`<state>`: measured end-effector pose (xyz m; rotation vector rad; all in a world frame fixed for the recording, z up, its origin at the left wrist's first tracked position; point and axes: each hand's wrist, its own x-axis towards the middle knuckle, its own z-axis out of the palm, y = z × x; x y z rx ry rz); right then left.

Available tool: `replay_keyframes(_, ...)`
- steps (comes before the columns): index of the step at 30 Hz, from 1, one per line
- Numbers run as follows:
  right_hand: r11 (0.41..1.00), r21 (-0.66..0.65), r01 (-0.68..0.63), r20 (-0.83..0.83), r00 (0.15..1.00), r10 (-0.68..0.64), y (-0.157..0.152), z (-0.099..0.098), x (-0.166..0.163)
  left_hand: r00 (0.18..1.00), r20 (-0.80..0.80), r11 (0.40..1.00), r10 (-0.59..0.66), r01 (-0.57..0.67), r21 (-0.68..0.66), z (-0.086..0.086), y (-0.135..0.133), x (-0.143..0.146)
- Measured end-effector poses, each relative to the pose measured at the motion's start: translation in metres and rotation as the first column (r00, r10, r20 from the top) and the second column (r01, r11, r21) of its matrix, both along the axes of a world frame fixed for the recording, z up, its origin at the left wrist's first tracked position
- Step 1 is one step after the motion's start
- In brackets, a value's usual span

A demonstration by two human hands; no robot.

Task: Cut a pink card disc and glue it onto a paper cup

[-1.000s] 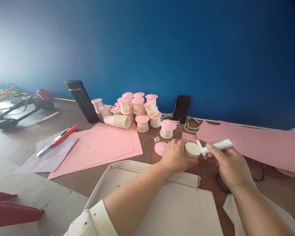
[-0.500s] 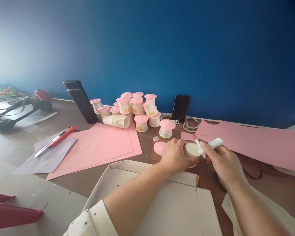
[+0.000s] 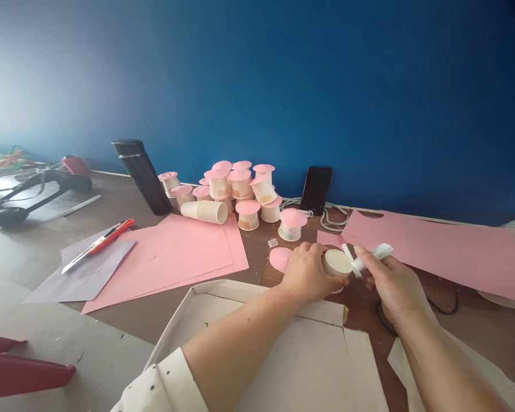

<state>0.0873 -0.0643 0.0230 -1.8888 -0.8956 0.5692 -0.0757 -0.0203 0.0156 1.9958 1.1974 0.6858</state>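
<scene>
Holding a round white paper cup (image 3: 338, 263) over the brown table (image 3: 484, 332), left hand (image 3: 306, 276) clamped round its side; right hand (image 3: 395, 286) pinching a white cylindrical tube (image 3: 381, 252) right at the rim, contact unclear. Clustered white paper cups with pink paper discs on top (image 3: 241, 189) look done. Held cup's top uncovered, loose pink paper disc (image 3: 280, 259) lies beside left hand. Seemingly left: this cup, plus the lying stack of plain white paper cups (image 3: 205, 212)
</scene>
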Motion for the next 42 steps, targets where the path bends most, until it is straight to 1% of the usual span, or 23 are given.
replay_keyframes(3,0.999,-0.028,0.023,0.098,0.995,-0.020,0.000,0.001,0.001,1.000,0.000,1.000,0.010,-0.010,-0.009,0.000,-0.001,-0.001)
replay_keyframes(6,0.999,-0.041,0.019,0.190,0.982,-0.011,0.001,0.001,0.002,1.000,0.007,0.999,0.028,-0.028,-0.016,0.001,0.000,-0.001)
replay_keyframes(11,0.996,0.084,0.010,0.184,0.983,-0.025,-0.004,0.008,-0.001,0.996,0.020,0.995,0.091,-0.091,-0.039,0.001,0.002,0.001)
replay_keyframes(15,0.987,0.149,-0.059,0.208,0.978,0.027,-0.008,0.009,-0.005,0.990,0.049,0.988,0.135,-0.130,-0.079,-0.001,0.004,0.004)
replay_keyframes(17,0.981,0.168,-0.094,0.220,0.974,0.056,-0.008,0.006,-0.007,0.990,0.075,0.991,0.120,-0.115,-0.071,-0.002,0.004,0.004)
replay_keyframes(20,0.980,0.163,-0.118,0.218,0.973,0.081,-0.007,0.002,-0.009,0.995,0.075,0.998,0.058,-0.058,-0.001,-0.003,0.004,0.003)
replay_keyframes(22,0.985,0.135,-0.109,0.225,0.971,0.077,-0.006,0.000,-0.009,0.999,0.047,0.999,0.019,-0.021,0.041,-0.004,0.005,0.002)
replay_keyframes(24,0.989,0.115,-0.093,0.243,0.968,0.063,-0.006,0.001,-0.009,1.000,0.015,0.999,0.008,-0.009,0.052,-0.004,0.005,0.002)
replay_keyframes(31,0.990,0.134,-0.045,0.316,0.949,0.000,-0.006,0.002,-0.008,0.998,-0.033,0.998,0.049,-0.048,0.052,-0.002,0.002,0.004)
replay_keyframes(36,0.992,0.128,0.015,0.417,0.906,-0.067,-0.003,0.002,-0.003,0.998,-0.043,0.998,0.054,-0.053,0.023,0.000,0.002,0.003)
replay_keyframes(39,0.992,0.127,0.015,0.380,0.923,-0.063,-0.003,0.004,-0.002,0.997,-0.039,0.998,0.068,-0.067,0.009,-0.001,0.003,0.003)
replay_keyframes(42,0.987,0.149,-0.059,0.278,0.961,0.016,-0.005,0.006,-0.005,0.997,-0.033,0.997,0.072,-0.072,0.017,-0.003,0.004,0.004)
